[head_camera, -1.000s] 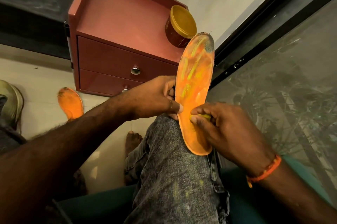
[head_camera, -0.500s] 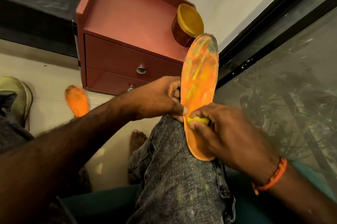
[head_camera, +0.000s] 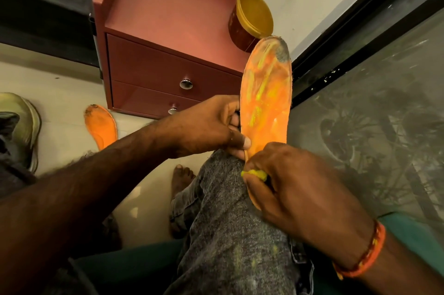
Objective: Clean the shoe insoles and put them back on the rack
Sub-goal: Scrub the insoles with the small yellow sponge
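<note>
insole (head_camera: 265,98) rests on the knee (head_camera: 230,174), dirty at the toe, yellow smears | left hand (head_camera: 206,126) pinches its edge | right hand (head_camera: 300,189) squeezes a yellow cloth (head_camera: 255,174) on the heel | step: scrubbing | next: rub up to the toe | second insole (head_camera: 101,126) waits on the floor

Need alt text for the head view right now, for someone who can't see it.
Left hand steadies an orange insole on the knee while the right hand rubs it with a yellow wad. A second insole lies on the floor.
</note>
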